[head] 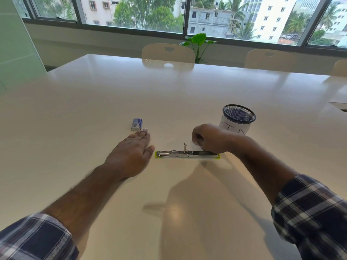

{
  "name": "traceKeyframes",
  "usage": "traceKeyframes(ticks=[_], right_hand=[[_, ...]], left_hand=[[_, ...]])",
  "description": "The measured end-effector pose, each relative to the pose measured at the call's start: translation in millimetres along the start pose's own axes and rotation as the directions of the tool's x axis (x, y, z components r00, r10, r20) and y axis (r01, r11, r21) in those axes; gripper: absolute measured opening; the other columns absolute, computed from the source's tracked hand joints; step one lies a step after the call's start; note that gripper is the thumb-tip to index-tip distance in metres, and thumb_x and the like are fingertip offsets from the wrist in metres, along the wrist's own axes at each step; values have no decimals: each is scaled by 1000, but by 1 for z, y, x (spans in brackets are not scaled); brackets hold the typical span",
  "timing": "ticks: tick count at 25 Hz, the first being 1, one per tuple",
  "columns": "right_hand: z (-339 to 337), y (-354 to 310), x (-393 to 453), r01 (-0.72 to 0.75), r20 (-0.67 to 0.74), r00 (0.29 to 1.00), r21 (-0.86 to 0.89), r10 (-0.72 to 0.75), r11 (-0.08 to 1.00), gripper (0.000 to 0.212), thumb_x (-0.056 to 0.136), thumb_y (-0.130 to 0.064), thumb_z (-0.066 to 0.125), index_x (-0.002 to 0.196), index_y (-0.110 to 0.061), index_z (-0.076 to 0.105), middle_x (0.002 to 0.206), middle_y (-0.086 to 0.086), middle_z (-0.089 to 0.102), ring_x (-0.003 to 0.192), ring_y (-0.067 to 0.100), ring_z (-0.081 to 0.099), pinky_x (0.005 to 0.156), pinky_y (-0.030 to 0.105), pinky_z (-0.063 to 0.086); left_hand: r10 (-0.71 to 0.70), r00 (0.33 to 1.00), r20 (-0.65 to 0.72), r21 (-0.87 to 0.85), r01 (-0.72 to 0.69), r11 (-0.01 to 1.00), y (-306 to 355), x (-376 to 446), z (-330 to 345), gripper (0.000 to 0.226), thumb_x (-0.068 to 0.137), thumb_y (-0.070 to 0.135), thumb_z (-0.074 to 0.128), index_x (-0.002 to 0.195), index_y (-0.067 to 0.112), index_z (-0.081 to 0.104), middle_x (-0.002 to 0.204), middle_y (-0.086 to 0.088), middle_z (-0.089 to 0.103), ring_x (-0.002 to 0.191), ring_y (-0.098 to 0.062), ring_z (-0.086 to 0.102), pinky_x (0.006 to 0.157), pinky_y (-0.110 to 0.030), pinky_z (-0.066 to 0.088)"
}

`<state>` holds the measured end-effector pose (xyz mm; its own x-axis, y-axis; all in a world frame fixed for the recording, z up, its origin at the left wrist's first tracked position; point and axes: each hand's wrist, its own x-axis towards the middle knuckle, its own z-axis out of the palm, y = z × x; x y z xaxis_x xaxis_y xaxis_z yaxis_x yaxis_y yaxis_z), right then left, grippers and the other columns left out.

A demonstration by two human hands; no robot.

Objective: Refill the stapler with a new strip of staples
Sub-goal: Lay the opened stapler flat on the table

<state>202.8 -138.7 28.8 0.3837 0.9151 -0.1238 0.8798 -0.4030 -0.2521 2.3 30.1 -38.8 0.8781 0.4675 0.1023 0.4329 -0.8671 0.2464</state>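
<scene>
A stapler (180,154) with a lime-green body lies fully opened out flat on the white table (93,102), its metal staple channel facing up. My right hand (208,139) rests curled over the stapler's right end, fingers closed; whether it pinches anything is hidden. My left hand (131,152) lies flat on the table with fingers together, just left of the stapler's left end. A small blue staple box (136,124) sits closed on the table right beyond my left fingertips.
A black mesh pen cup (237,119) wrapped in white paper stands behind my right hand. Cream chairs (168,55) line the table's far side, with a green plant (199,42) and windows behind. A floor-box cover (338,106) sits at the right edge.
</scene>
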Motion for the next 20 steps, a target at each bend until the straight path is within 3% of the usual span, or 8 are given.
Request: traceKeyframes(ticks=[4, 8, 11, 16, 20], right_hand=[[2, 4, -6, 45, -127, 992, 147, -26, 988, 19, 83, 1, 61, 85, -14, 72, 62, -7, 58, 44, -7, 51, 45, 2, 36], [6, -4, -3, 64, -143, 988, 99, -50, 993, 12, 77, -7, 73, 86, -14, 78, 54, -17, 52, 50, -3, 49, 51, 5, 36], [3, -9, -1, 74, -120, 991, 65, -66, 995, 17, 76, -1, 67, 77, -14, 77, 51, -18, 52, 52, -4, 48, 47, 1, 32], [4, -10, 2, 15, 5, 1000, 15, -15, 1000, 20, 85, -3, 54, 78, -17, 67, 65, -12, 54, 61, 11, 52, 55, 19, 40], [6, -2, 1, -10, 30, 999, -32, 11, 999, 22, 87, -3, 51, 77, -20, 61, 73, -10, 53, 67, 13, 53, 53, 21, 41]], left_hand=[[11, 1000, -2, 0, -11, 1000, -1, 1, 1, 61, 100, 44, 26, 153, 14, 19, 164, -1, 13, 151, -10, 8, 123, -31, 8], [3, 1000, -8, 1, -3, 1000, -3, 1, 3, 62, 100, 45, 26, 153, 15, 19, 164, 0, 13, 151, -9, 9, 122, -29, 7], [6, 1000, -3, 9, -6, 1000, -3, 2, 3, 63, 100, 46, 26, 153, 15, 19, 164, 0, 13, 151, -10, 9, 123, -30, 8], [3, 1000, 4, 12, -4, 1000, -3, 2, 2, 63, 100, 46, 26, 154, 15, 19, 164, 0, 13, 151, -10, 9, 123, -31, 9], [5, 1000, -4, 11, -5, 1000, -3, 2, 2, 63, 100, 46, 26, 154, 15, 19, 164, 0, 13, 151, -10, 9, 123, -31, 9]])
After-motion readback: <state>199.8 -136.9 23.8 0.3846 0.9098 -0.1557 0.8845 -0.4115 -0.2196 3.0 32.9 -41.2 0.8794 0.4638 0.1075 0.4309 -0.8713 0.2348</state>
